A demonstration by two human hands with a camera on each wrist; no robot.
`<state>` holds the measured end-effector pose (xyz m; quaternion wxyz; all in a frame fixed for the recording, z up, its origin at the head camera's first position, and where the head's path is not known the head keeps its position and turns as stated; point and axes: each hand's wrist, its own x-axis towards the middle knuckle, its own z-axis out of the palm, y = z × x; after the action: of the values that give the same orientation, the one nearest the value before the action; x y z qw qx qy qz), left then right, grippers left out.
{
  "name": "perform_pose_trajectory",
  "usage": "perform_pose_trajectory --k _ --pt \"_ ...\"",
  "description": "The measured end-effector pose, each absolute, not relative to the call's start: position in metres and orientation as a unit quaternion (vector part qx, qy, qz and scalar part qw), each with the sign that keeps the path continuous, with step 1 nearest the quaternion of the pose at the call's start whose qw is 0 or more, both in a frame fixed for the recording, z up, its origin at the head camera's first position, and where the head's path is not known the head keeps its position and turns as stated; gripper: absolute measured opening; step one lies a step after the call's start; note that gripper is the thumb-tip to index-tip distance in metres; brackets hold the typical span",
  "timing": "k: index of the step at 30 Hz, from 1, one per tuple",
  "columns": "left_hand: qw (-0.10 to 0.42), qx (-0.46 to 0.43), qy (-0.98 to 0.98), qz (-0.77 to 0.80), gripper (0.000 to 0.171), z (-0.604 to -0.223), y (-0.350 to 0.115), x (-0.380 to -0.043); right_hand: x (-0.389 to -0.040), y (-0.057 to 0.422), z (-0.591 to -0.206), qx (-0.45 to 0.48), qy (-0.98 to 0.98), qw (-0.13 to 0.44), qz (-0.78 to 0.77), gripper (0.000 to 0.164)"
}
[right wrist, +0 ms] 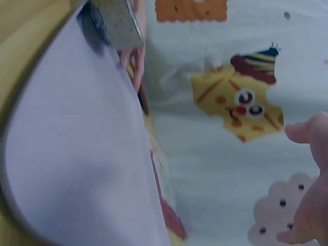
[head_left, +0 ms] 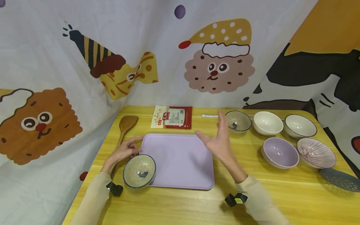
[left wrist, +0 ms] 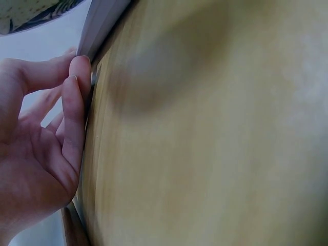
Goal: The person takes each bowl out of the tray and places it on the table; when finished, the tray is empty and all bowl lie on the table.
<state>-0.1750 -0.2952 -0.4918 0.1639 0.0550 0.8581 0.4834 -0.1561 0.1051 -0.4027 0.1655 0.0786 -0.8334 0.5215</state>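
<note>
A lilac rectangular tray [head_left: 180,159] lies on the wooden table. At its left edge, my left hand [head_left: 126,151] pinches the rim between thumb and fingers; the left wrist view shows those fingertips [left wrist: 79,66] meeting at the tray's side [left wrist: 100,31]. A speckled bowl with a dark blue rim [head_left: 139,171] sits over the tray's lower left corner, close to the left hand. My right hand [head_left: 219,140] is raised over the tray's right side, thumb and fingers spread wide, holding nothing. In the right wrist view, that hand [right wrist: 312,179] is only partly visible.
A wooden spatula [head_left: 127,123] lies left of the tray, partly behind the left hand. Behind the tray is a red and white packet [head_left: 171,117]. Several bowls, including a purple one [head_left: 280,153], stand at the right, with a grey slotted spoon [head_left: 340,179] by the edge.
</note>
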Motion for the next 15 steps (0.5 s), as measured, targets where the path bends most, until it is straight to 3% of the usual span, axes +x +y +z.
perform_pose_trajectory --k 15 --pt "0.168 0.045 0.856 0.487 0.064 -0.492 -0.297 -0.176 -0.13 0.031 -0.413 0.194 -0.838 0.031 0.509 0.115"
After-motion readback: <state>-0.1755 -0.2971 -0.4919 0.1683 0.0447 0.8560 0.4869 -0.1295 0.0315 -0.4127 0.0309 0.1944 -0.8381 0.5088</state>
